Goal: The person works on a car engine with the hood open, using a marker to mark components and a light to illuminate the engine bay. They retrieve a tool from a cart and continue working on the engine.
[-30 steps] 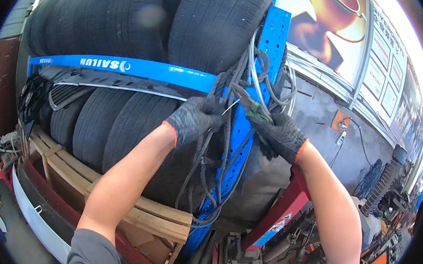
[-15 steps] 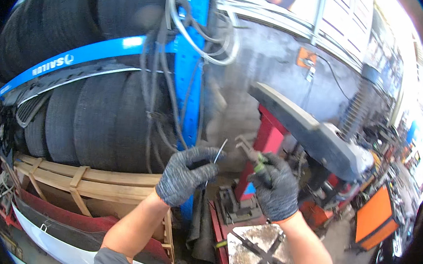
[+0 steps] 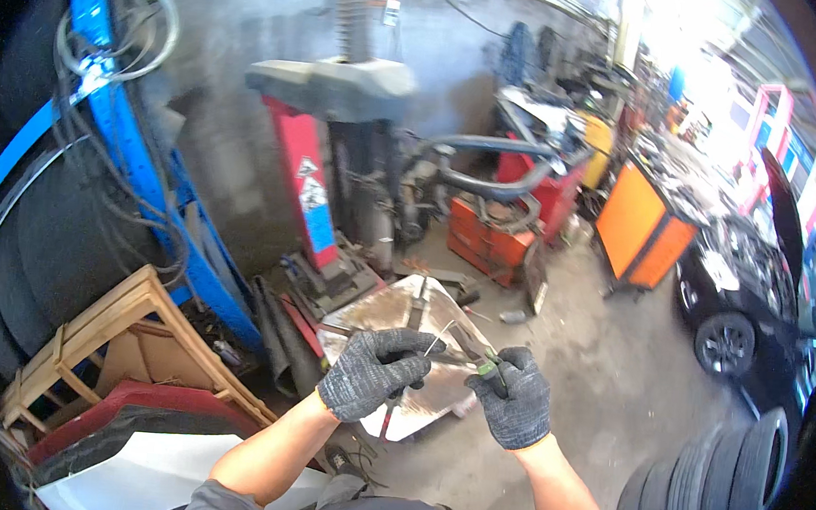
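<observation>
Both of my hands wear dark grey knitted gloves and are raised close together in front of me. My left hand [image 3: 367,376] pinches a thin, pale strip [image 3: 438,337] between thumb and fingers, its free end tilted up to the right. Just to the right, my right hand [image 3: 517,405] is wrapped round a pair of pliers [image 3: 487,367] with green handles. The plier jaws point up and left toward the strip; whether they touch it I cannot tell. Beneath the hands lies the dirty, pale plate of a tire changer [image 3: 444,406] with dark clamp arms.
The machine's red column [image 3: 297,174] stands ahead. To the left are a blue rack [image 3: 133,161], tires, a wooden crate [image 3: 65,348] and a white car panel [image 3: 166,471]. Rightward are an orange cabinet [image 3: 629,224], a black car [image 3: 734,319] with raised hood and stacked tires [image 3: 696,489].
My view has swung right and down, away from the tire rack, bringing in the orange cabinet, black car and tire stack. Both hands keep their strip and pliers, now over the tire changer's plate.
</observation>
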`<action>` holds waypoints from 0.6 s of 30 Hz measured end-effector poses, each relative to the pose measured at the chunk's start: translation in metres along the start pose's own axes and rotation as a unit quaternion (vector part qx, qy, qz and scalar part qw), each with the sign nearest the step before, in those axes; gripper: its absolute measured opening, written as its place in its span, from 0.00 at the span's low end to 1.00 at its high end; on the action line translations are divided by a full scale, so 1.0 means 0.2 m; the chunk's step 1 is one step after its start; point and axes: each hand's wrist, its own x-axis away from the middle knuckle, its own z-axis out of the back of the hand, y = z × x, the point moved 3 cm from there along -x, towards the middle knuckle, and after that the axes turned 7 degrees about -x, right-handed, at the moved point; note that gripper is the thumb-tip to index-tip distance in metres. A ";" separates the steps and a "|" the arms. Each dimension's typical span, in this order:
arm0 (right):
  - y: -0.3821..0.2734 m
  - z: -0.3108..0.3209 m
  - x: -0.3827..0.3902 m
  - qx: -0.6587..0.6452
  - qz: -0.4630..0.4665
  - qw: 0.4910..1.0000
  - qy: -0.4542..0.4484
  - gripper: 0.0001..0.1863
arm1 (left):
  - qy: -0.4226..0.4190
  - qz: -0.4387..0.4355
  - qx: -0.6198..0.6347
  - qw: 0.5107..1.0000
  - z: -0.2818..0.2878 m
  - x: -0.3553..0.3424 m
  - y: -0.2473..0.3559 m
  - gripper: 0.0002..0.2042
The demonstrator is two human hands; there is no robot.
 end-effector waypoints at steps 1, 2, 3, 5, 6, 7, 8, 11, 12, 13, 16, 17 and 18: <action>0.07 0.11 0.10 0.008 -0.030 1.000 -0.005 0.15 | -0.010 0.036 -0.019 0.999 -0.14 -0.01 -0.01 0.18; 0.13 0.22 0.21 0.021 -0.060 0.998 -0.009 0.16 | -0.043 0.014 -0.004 0.999 -0.28 -0.02 -0.01 0.18; 0.19 0.33 0.30 0.036 -0.089 0.995 -0.012 0.16 | -0.071 0.010 -0.002 0.997 -0.41 -0.03 -0.01 0.18; 0.28 0.52 0.47 0.047 -0.106 0.993 0.003 0.19 | -0.112 0.058 -0.038 0.991 -0.66 -0.07 -0.04 0.19; 0.32 0.61 0.53 0.044 -0.104 0.993 0.021 0.19 | -0.129 0.046 -0.020 0.990 -0.78 -0.10 -0.04 0.19; 0.36 0.69 0.59 0.047 -0.099 0.993 0.039 0.19 | -0.139 0.059 -0.017 0.988 -0.88 -0.12 -0.04 0.18; 0.40 0.76 0.65 0.040 -0.107 0.992 0.043 0.19 | -0.156 0.009 -0.019 0.988 -0.98 -0.15 -0.03 0.19; 0.51 0.91 0.78 0.037 -0.132 0.989 0.058 0.20 | -0.191 0.006 -0.059 0.980 -1.23 -0.23 -0.04 0.20; 0.55 0.93 0.82 0.036 -0.144 0.987 0.062 0.20 | -0.205 0.053 -0.069 0.975 -1.28 -0.25 -0.07 0.20; 0.59 0.97 0.84 0.045 -0.153 0.985 0.064 0.20 | -0.217 0.079 -0.071 0.970 -1.34 -0.28 -0.07 0.20; 0.74 1.05 0.87 0.031 -0.196 0.977 0.079 0.21 | -0.236 0.048 -0.044 0.970 -1.54 -0.43 -0.09 0.20; 0.80 1.07 0.87 0.032 -0.204 0.975 0.077 0.20 | -0.241 0.051 -0.025 0.969 -1.59 -0.49 -0.10 0.20; 0.86 1.10 0.86 0.040 -0.211 0.974 0.074 0.20 | -0.252 0.052 -0.029 0.966 -1.64 -0.55 -0.12 0.20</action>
